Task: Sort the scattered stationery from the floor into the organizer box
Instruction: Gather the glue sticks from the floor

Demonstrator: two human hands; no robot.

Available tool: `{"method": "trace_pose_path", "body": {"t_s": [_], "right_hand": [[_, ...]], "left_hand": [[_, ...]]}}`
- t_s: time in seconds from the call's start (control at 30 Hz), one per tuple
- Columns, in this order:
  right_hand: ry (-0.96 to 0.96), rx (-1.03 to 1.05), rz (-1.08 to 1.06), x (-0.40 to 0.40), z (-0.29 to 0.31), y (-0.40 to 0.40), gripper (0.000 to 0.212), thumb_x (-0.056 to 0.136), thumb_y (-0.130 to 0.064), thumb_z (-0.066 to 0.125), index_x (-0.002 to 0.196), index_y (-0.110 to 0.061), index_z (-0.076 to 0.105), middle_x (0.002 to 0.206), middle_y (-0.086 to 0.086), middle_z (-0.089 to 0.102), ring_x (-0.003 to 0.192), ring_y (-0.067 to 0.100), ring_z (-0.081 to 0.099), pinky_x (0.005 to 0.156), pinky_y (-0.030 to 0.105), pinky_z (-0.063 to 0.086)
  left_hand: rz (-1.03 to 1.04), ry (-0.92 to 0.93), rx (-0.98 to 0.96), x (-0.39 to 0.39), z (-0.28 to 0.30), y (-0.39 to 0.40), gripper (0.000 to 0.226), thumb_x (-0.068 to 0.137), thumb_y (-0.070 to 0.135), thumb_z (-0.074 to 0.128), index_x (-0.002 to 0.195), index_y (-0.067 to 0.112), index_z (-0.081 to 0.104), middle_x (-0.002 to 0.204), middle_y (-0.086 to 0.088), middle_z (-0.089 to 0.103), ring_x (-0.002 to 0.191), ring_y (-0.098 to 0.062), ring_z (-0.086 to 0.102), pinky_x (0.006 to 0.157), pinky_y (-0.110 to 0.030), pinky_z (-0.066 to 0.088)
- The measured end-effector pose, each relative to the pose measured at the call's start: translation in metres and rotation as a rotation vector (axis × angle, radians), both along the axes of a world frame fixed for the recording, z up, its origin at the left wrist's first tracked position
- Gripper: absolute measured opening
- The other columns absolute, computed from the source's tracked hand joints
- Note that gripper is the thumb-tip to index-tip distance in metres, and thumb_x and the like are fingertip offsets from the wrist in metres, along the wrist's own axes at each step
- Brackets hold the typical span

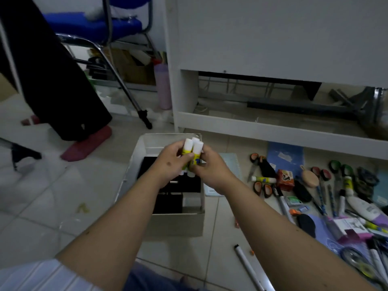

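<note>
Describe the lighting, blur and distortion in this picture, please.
Head view: dim, flat light, so the organizer box interior reads nearly black; wide-angle bending curves the white cabinet edges; the glue sticks gripped by the left hand and right hand look slightly soft; the scissors on the floor stay legible.

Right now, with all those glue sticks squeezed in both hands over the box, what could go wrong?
Two things, maybe. The glue sticks are bunched upright in a grip shared by the left hand and right hand; one could slip out and land in the wrong compartment of the organizer box. Another glue stick lies among the scissors and may get forgotten.
</note>
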State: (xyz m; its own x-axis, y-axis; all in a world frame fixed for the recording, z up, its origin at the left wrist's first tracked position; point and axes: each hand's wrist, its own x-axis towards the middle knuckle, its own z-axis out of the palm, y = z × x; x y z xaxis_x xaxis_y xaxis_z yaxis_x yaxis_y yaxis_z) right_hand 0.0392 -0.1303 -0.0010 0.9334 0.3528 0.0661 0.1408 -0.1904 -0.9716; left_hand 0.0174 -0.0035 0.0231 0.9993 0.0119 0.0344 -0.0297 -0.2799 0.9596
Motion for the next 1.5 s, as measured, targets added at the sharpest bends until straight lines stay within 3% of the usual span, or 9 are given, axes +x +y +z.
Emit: {"method": "trace_pose_path", "body": {"t_s": [0.1, 0.23, 0.53, 0.73, 1.0, 1.07, 1.2, 1.33, 1.5], "right_hand": [[0.005, -0.009, 0.027, 0.005, -0.002, 0.029, 0.05, 0.084, 0.006, 0.059, 0.13, -0.008, 0.046, 0.12, 0.01, 0.06, 0.109, 0.021, 0.059, 0.091, 0.028, 0.051], [0.006, -0.093, 0.056, 0.011, -0.02, 0.06, 0.05, 0.082, 0.0, 0.064, 0.128, -0.011, 0.047, 0.121, 0.012, 0.06, 0.11, 0.023, 0.059, 0.093, 0.04, 0.051], [0.04, -0.294, 0.127, 0.016, -0.059, 0.084, 0.042, 0.078, -0.008, 0.072, 0.116, -0.006, 0.054, 0.114, 0.013, 0.063, 0.105, 0.025, 0.06, 0.093, 0.043, 0.05], [0.056, -0.362, 0.202, 0.021, -0.059, 0.089, 0.044, 0.073, -0.014, 0.079, 0.109, -0.003, 0.058, 0.107, 0.015, 0.065, 0.096, 0.022, 0.061, 0.087, 0.037, 0.051], [0.149, -0.434, 0.248, 0.018, -0.051, 0.089, 0.026, 0.082, -0.006, 0.059, 0.108, -0.003, 0.061, 0.09, 0.008, 0.059, 0.08, 0.016, 0.053, 0.066, 0.025, 0.042], [0.157, -0.456, 0.244, 0.018, -0.052, 0.091, 0.026, 0.083, -0.007, 0.057, 0.108, -0.005, 0.063, 0.097, 0.012, 0.064, 0.085, 0.019, 0.057, 0.071, 0.029, 0.046], [0.133, -0.468, 0.23, 0.017, -0.053, 0.093, 0.024, 0.085, -0.008, 0.061, 0.108, -0.004, 0.064, 0.107, 0.015, 0.066, 0.1, 0.025, 0.061, 0.088, 0.036, 0.048], [0.116, -0.447, 0.193, 0.013, -0.054, 0.096, 0.024, 0.087, -0.012, 0.062, 0.109, -0.003, 0.063, 0.11, 0.014, 0.065, 0.103, 0.024, 0.06, 0.09, 0.032, 0.047], [0.129, -0.489, 0.16, 0.014, -0.05, 0.099, 0.022, 0.084, -0.009, 0.062, 0.105, -0.004, 0.066, 0.086, 0.005, 0.06, 0.08, 0.015, 0.054, 0.067, 0.022, 0.043]], "left_hand": [[0.028, -0.063, 0.111, 0.004, -0.001, 0.032, 0.039, 0.087, -0.003, 0.057, 0.123, 0.013, 0.057, 0.098, -0.002, 0.063, 0.076, 0.002, 0.055, 0.067, -0.007, 0.043], [0.077, -0.016, 0.145, 0.006, -0.019, 0.066, 0.038, 0.084, 0.0, 0.064, 0.115, 0.021, 0.06, 0.078, 0.004, 0.064, 0.06, 0.002, 0.056, 0.054, -0.01, 0.046], [0.036, 0.11, 0.328, 0.007, -0.063, 0.103, 0.048, 0.064, 0.001, 0.082, 0.11, 0.008, 0.068, 0.104, -0.009, 0.07, 0.1, -0.024, 0.064, 0.093, -0.04, 0.05], [-0.005, 0.173, 0.379, 0.011, -0.07, 0.114, 0.049, 0.06, -0.003, 0.083, 0.105, 0.007, 0.068, 0.103, -0.011, 0.068, 0.098, -0.025, 0.063, 0.09, -0.038, 0.051], [-0.058, 0.25, 0.483, 0.011, -0.069, 0.111, 0.033, 0.068, 0.005, 0.079, 0.099, 0.01, 0.066, 0.09, -0.005, 0.065, 0.083, -0.016, 0.058, 0.073, -0.025, 0.046], [-0.064, 0.256, 0.466, 0.01, -0.069, 0.11, 0.031, 0.072, 0.01, 0.078, 0.1, 0.011, 0.067, 0.089, -0.003, 0.064, 0.082, -0.013, 0.057, 0.07, -0.022, 0.045], [-0.052, 0.327, 0.373, 0.011, -0.065, 0.111, 0.026, 0.074, 0.013, 0.077, 0.099, 0.01, 0.069, 0.091, -0.008, 0.07, 0.084, -0.015, 0.063, 0.086, -0.03, 0.051], [-0.024, 0.35, 0.34, 0.013, -0.062, 0.111, 0.026, 0.076, 0.009, 0.076, 0.1, 0.003, 0.068, 0.089, -0.012, 0.069, 0.083, -0.02, 0.064, 0.085, -0.033, 0.052], [0.013, 0.363, 0.346, 0.011, -0.062, 0.113, 0.031, 0.077, -0.007, 0.066, 0.107, -0.003, 0.065, 0.094, -0.017, 0.067, 0.089, -0.024, 0.063, 0.087, -0.036, 0.052]]}}
